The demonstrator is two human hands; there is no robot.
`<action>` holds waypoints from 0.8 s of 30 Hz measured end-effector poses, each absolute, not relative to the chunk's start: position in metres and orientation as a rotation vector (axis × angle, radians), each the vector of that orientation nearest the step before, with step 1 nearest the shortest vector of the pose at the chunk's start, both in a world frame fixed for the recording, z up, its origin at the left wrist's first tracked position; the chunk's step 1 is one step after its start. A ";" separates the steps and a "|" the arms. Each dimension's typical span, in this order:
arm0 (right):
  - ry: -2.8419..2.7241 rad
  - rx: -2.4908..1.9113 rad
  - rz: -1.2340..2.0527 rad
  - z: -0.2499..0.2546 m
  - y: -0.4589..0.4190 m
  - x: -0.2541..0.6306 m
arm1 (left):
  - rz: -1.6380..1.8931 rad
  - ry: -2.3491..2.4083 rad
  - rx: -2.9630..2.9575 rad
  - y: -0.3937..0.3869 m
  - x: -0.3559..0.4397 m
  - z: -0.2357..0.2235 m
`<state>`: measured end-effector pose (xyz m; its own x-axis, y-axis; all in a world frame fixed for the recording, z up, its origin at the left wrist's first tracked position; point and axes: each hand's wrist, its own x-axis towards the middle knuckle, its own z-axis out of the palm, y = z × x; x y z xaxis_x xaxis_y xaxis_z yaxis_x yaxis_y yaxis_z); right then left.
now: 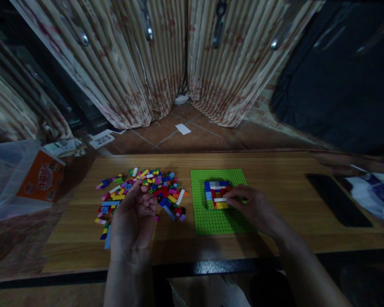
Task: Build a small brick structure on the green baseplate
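Note:
A green baseplate lies on the table, bearing a small block structure of blue, white, red and yellow toy bricks. My right hand reaches in from the right, thumb and fingers pinching a white brick at the near side of the structure. Whether that brick is pressed down or just above the others, I cannot tell. Palm up, my left hand hovers over the near part of a pile of loose bricks. Its fingers are loosely curled, with nothing visible in them.
The wooden table has a dark front edge. A black flat object lies at its right, beside a white and purple package. On the floor to the left stand a clear plastic bin and an orange box. Striped curtains hang behind.

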<state>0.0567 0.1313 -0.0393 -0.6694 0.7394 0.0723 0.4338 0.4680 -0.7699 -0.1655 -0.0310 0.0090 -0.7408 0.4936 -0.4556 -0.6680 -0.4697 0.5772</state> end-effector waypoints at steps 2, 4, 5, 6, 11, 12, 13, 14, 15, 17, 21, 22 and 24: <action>-2.323 -0.992 1.059 -0.038 0.131 0.057 | 2.215 1.009 -0.298 -0.031 -0.166 0.009; -2.324 -0.991 1.058 -0.036 0.131 0.057 | 2.217 1.019 -0.307 -0.032 -0.166 0.008; -2.323 -0.985 1.059 -0.035 0.130 0.056 | 2.219 1.021 -0.311 -0.032 -0.166 0.008; -2.317 -0.975 1.060 -0.034 0.128 0.056 | 2.222 1.020 -0.315 -0.032 -0.166 0.008; -2.289 -0.859 1.042 -0.033 0.104 0.037 | 2.237 0.992 -0.311 -0.034 -0.167 0.007; -2.318 -0.834 1.023 -0.034 0.096 0.031 | 2.237 0.986 -0.313 -0.034 -0.167 0.007; -2.353 -0.820 0.991 -0.035 0.089 0.025 | 2.235 0.981 -0.316 -0.035 -0.167 0.007; -2.390 -0.811 0.946 -0.037 0.081 0.019 | 2.237 0.977 -0.319 -0.035 -0.167 0.007; -2.423 -0.803 0.887 -0.039 0.075 0.014 | 2.240 0.974 -0.322 -0.036 -0.167 0.008; -2.474 -0.805 0.758 -0.043 0.065 0.005 | 2.247 0.974 -0.329 -0.037 -0.168 0.008; -2.525 -0.826 0.592 -0.052 0.059 -0.004 | 2.261 0.969 -0.334 -0.041 -0.170 0.009; -2.532 -0.824 0.579 -0.053 0.058 -0.005 | 2.265 0.965 -0.332 -0.042 -0.171 0.009; -2.536 -0.809 0.574 -0.054 0.058 -0.006 | 2.272 0.956 -0.325 -0.044 -0.172 0.008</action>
<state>-0.0061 0.0576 -0.0540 -0.7450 0.6150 0.2585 0.4438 0.7462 -0.4962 -0.1716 -0.0438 0.0081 -0.7621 0.4667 -0.4487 -0.6471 -0.5278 0.5502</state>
